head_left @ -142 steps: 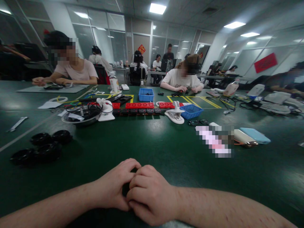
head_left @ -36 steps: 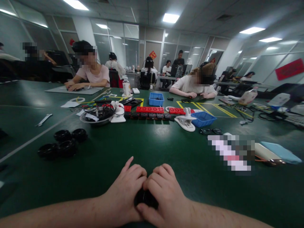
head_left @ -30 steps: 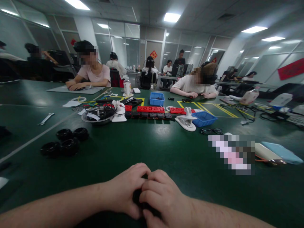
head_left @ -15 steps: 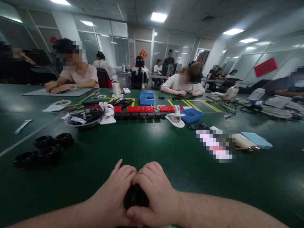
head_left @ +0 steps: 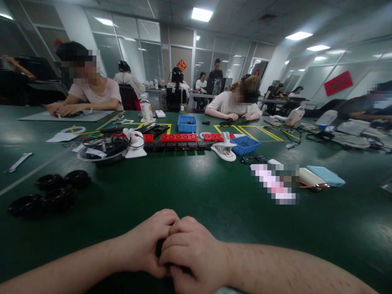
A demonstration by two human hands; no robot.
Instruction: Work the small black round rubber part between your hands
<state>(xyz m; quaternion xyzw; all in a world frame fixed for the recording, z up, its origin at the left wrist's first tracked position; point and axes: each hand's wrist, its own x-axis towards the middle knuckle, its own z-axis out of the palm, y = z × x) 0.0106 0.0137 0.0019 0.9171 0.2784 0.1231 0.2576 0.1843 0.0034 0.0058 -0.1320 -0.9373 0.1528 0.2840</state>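
My left hand (head_left: pixel 150 243) and my right hand (head_left: pixel 196 253) meet at the near edge of the green table, fingers curled and touching. Both are closed around a black part (head_left: pixel 159 246). Only a small dark piece of it shows between the palms, and my fingers cover the rest, so its exact kind cannot be made out. Farther left on the table lie several glossy black ring-shaped pieces (head_left: pixel 59 198), apart from my hands.
A metal bowl (head_left: pixel 102 157) of dark parts stands beyond the rings, beside a white clip stand (head_left: pixel 134 143). Red and black strips (head_left: pixel 177 139), another white clip (head_left: pixel 225 149) and blue bins (head_left: pixel 245 145) line the middle. Glasses and pouches (head_left: pixel 326 175) lie right. Co-workers sit opposite.
My right hand has closed further over the black part, which was plainly visible between the hands before and is now mostly covered. My left little finger, raised earlier, no longer sticks up.
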